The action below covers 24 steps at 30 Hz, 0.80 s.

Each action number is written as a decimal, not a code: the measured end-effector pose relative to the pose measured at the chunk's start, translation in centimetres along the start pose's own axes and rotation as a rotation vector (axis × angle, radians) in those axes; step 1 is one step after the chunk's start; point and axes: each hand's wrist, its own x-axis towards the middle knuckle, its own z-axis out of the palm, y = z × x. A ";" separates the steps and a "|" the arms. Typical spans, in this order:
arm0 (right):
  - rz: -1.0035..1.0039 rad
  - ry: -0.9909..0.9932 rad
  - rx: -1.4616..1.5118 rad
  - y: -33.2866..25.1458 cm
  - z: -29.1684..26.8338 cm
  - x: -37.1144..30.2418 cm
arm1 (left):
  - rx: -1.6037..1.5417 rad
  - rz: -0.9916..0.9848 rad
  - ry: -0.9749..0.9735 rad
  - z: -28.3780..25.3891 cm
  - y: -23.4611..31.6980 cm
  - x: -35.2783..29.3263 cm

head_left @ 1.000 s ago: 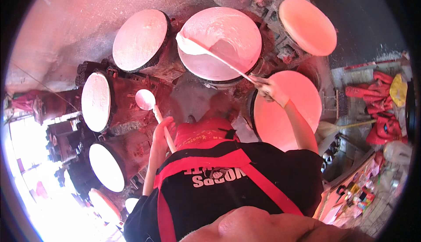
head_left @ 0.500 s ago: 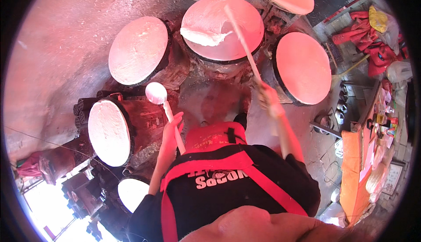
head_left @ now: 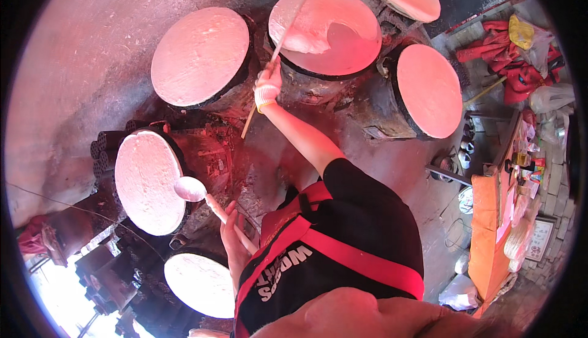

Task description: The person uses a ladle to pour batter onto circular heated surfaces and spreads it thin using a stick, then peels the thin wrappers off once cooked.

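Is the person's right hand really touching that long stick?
Touching: the head view shows the right hand closed around the long stick, with its ends poking out above and below.

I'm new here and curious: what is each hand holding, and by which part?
The left hand holds a pale, round-bowled ladle by its handle; the right hand grips a long, thin, pale stick partway along its length.

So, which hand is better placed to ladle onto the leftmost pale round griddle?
Probably the left hand, holding the pale round ladle, whose bowl, in view, overlaps the griddle. The right hand, farther off, grips a thin pale stick.
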 end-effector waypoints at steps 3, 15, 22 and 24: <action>0.081 -0.084 0.030 -2.0 3.0 1.0 | -0.015 0.004 0.030 1.5 1.3 -2.6; 0.130 0.063 -0.204 -8.0 -9.7 -7.4 | 0.187 -0.002 -0.226 4.4 1.0 0.8; 0.088 0.100 0.015 -15.3 -9.1 -5.9 | 0.220 -0.022 -0.270 6.1 0.6 0.6; 0.202 -0.023 0.203 -14.6 -6.6 -5.1 | 0.232 -0.026 -0.276 7.0 0.7 0.2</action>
